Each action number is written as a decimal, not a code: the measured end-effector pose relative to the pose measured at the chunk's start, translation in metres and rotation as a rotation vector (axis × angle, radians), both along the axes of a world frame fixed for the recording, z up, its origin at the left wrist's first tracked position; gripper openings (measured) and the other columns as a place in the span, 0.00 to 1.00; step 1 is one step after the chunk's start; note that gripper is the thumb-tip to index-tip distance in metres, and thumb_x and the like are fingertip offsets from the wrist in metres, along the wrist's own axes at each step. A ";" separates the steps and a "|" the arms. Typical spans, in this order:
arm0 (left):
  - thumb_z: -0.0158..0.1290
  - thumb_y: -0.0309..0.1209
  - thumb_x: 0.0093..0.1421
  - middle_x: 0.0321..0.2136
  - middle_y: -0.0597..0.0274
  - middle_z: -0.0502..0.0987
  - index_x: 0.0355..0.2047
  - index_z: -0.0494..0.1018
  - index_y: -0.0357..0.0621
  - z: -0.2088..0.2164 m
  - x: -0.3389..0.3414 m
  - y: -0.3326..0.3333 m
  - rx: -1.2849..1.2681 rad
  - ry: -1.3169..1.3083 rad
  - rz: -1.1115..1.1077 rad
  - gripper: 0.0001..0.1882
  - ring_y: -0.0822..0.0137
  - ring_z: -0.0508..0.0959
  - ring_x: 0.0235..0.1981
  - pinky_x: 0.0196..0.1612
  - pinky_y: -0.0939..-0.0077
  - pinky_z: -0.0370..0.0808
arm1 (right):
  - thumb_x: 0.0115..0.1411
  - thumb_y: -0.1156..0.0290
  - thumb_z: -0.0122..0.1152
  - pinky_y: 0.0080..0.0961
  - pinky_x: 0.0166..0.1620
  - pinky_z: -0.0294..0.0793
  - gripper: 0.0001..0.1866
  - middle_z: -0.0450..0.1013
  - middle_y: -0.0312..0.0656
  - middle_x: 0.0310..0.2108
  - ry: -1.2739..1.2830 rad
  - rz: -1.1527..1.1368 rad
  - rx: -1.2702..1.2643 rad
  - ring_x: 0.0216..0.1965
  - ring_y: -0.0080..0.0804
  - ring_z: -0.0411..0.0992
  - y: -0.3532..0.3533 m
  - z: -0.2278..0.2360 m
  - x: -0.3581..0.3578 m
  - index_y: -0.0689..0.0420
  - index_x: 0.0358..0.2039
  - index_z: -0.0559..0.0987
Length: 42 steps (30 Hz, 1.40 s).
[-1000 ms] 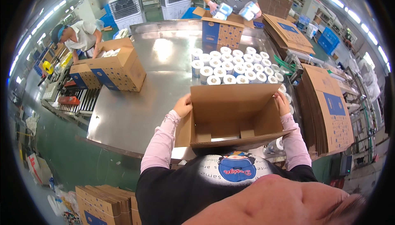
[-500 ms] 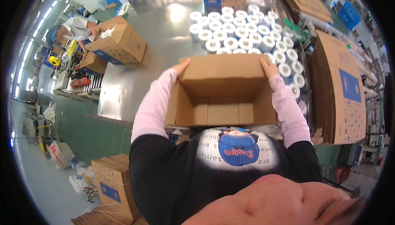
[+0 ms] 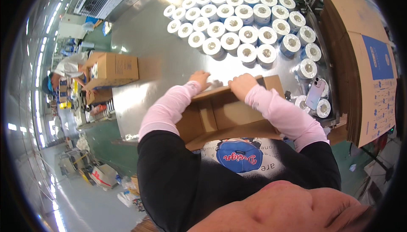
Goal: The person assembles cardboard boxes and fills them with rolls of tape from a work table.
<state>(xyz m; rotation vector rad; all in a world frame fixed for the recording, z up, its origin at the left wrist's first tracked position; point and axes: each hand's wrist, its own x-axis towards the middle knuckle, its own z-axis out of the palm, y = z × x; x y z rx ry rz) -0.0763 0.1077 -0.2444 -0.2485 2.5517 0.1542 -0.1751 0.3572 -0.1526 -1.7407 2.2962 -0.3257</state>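
A bare-metal tabletop (image 3: pixel 144 41) extends from the centre toward eleven o'clock and reflects overhead light. A roller conveyor (image 3: pixel 107 108) adjoins it at nine o'clock. Green flooring (image 3: pixel 99 136) lies between eight and nine o'clock; grey flooring (image 3: pixel 95 211), between seven and eight. Ceiling lights (image 3: pixel 12 127) run along nine o'clock.

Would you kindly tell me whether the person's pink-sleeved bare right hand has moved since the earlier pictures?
Yes: the right hand has moved left, farther from the stack of flattened brown cardboard cartons and closer to the bare left hand.
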 end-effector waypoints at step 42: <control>0.60 0.36 0.39 0.32 0.52 0.68 0.37 0.78 0.51 0.156 0.058 0.145 0.126 0.557 -0.222 0.20 0.51 0.69 0.38 0.41 0.57 0.65 | 0.40 0.68 0.64 0.40 0.54 0.63 0.14 0.71 0.48 0.41 0.044 0.499 -0.106 0.49 0.41 0.67 0.068 0.067 -0.035 0.57 0.31 0.82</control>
